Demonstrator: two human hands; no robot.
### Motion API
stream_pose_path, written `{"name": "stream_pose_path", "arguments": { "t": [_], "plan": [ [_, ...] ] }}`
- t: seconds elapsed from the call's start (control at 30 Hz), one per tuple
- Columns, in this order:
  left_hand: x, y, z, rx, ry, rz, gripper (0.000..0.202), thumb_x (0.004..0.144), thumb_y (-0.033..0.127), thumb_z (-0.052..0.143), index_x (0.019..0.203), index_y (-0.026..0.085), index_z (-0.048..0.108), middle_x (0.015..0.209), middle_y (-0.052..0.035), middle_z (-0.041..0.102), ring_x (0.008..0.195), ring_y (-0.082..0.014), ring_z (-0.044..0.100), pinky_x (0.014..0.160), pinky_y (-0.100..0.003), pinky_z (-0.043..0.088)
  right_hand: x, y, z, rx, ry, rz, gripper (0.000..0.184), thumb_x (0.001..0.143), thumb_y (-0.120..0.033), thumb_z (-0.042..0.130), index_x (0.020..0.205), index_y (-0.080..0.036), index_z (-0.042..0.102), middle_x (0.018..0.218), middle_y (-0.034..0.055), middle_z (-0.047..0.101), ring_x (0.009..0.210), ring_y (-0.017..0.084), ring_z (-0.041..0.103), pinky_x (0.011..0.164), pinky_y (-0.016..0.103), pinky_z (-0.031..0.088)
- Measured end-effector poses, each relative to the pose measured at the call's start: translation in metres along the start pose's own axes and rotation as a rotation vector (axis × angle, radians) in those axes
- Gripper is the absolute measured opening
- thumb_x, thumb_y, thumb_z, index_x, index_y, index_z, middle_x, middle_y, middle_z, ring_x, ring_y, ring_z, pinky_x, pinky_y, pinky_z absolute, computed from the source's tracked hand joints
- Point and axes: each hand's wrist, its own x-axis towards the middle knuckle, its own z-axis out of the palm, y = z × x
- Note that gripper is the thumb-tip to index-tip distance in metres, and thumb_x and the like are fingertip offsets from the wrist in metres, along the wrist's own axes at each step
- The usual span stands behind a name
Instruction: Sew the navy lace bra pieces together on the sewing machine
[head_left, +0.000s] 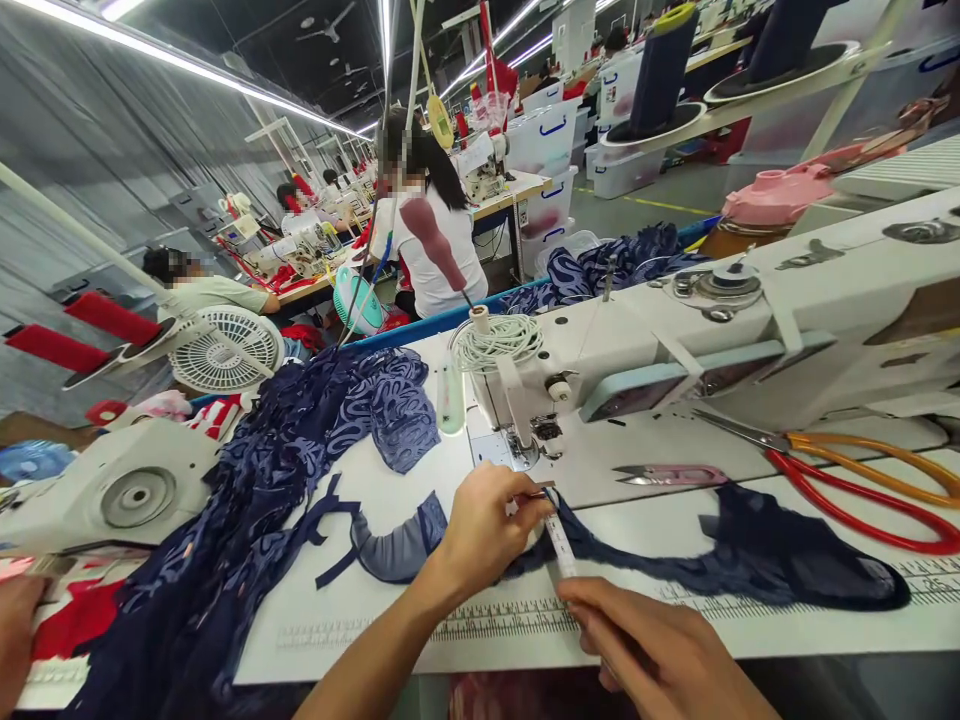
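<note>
My left hand (491, 515) is closed in a pinch in front of the sewing machine's needle area (523, 445). Its thumb and fingertip hold the end of a white tape measure (561, 545) against the edge of a navy garment piece (780, 545). Closer to the table edge, my right hand (645, 640) is wrapped round the lower part of the same tape, which runs taut and short between both hands. The navy piece stretches rightward over the white tabletop, and a sheer navy cup (394, 550) with loose straps lies left of my left hand.
Thread snips (671, 475) and large scissors with red and orange handles (862, 465) lie at right. A heap of navy lace fabric (300, 450) covers the left side. A printed ruler (510, 620) runs along the front edge. Another person's hand (19, 620) is at far left.
</note>
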Motion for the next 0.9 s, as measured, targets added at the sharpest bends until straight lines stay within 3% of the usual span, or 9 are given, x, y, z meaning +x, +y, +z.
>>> {"name": "stream_pose_path", "arguments": {
  "t": [0.1, 0.2, 0.43, 0.63, 0.9],
  "plan": [
    [0.012, -0.013, 0.018, 0.145, -0.002, 0.066, 0.008, 0.082, 0.025, 0.077, 0.078, 0.02, 0.072, 0.076, -0.0011, 0.066, 0.079, -0.0191, 0.055, 0.076, -0.032, 0.038, 0.013, -0.001, 0.007, 0.147, -0.102, 0.291, 0.028, 0.1, -0.038, 0.036, 0.1, -0.025, 0.061, 0.072, -0.0044, 0.066, 0.054, 0.01, 0.064, 0.06, 0.019, 0.05],
    [0.011, -0.024, 0.03, 0.199, -0.002, 0.075, 0.011, 0.081, 0.026, 0.079, 0.079, 0.021, 0.07, 0.079, -0.0011, 0.066, 0.083, -0.0204, 0.055, 0.076, -0.034, 0.038, 0.019, 0.002, 0.01, 0.195, -0.131, 0.393, 0.028, 0.098, -0.04, 0.037, 0.093, -0.024, 0.059, 0.069, -0.0047, 0.064, 0.052, 0.011, 0.063, 0.058, 0.022, 0.047],
    [0.003, -0.038, 0.039, 0.115, 0.096, 0.097, 0.012, 0.085, 0.024, 0.074, 0.087, 0.021, 0.063, 0.087, -0.0009, 0.064, 0.087, -0.0193, 0.054, 0.082, -0.035, 0.039, 0.02, 0.003, 0.008, 0.193, -0.161, 0.398, 0.031, 0.099, -0.042, 0.033, 0.093, -0.025, 0.058, 0.069, -0.0047, 0.065, 0.055, 0.013, 0.063, 0.06, 0.024, 0.045],
    [0.003, -0.041, 0.041, 0.087, 0.094, 0.105, 0.013, 0.088, 0.029, 0.072, 0.091, 0.021, 0.061, 0.09, -0.0029, 0.064, 0.088, -0.0211, 0.054, 0.083, -0.037, 0.04, 0.021, -0.002, 0.01, 0.261, -0.059, 0.432, 0.034, 0.098, -0.048, 0.035, 0.088, -0.025, 0.058, 0.066, -0.0051, 0.063, 0.049, 0.011, 0.059, 0.055, 0.023, 0.044],
    [0.002, -0.043, 0.044, 0.119, 0.101, 0.104, 0.013, 0.089, 0.025, 0.071, 0.092, 0.02, 0.059, 0.091, -0.0031, 0.063, 0.088, -0.0212, 0.054, 0.081, -0.035, 0.04, 0.02, 0.001, 0.012, 0.237, -0.032, 0.414, 0.032, 0.099, -0.047, 0.036, 0.088, -0.026, 0.058, 0.065, -0.0057, 0.063, 0.051, 0.011, 0.06, 0.055, 0.021, 0.044]
  ]
}}
